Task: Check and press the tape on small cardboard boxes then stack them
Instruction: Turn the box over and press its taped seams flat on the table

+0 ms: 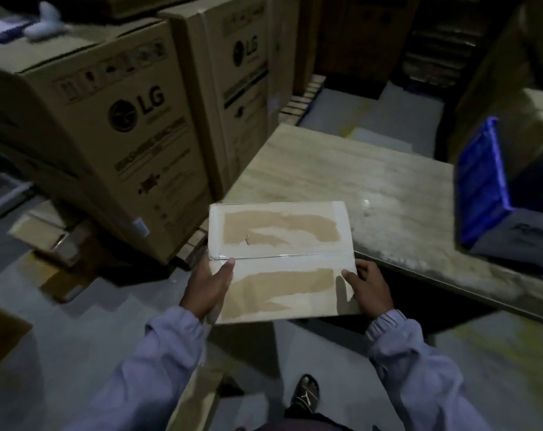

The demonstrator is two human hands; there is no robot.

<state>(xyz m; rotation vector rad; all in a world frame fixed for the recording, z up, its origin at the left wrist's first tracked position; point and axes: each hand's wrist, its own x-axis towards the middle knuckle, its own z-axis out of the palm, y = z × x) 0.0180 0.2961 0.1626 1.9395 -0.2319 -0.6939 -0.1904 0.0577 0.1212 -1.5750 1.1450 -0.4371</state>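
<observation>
The small cardboard box [279,244] is held between the 2 grips with its flat taped side up. Its far edge is over the near left corner of the surface [373,181], but I cannot tell if it touches there. The left grip [209,290], a bare hand, closes on the left edge of the box. Its thumb lies on top, with the tip at the clear tape [279,256] that runs along the middle seam, and its other fingers are hidden under the box. The right grip [368,290] closes on the near right corner, thumb on top and fingers curled around the side. Between the grips, both flaps show brown torn patches. Beyond the left grip stand 2 big LG cartons [108,126]. Far to the right of the right grip there is a blue crate [478,181] at the right side of the surface. Below the grips, 1 foot in a sandal [304,396] stands on the floor [77,337].
</observation>
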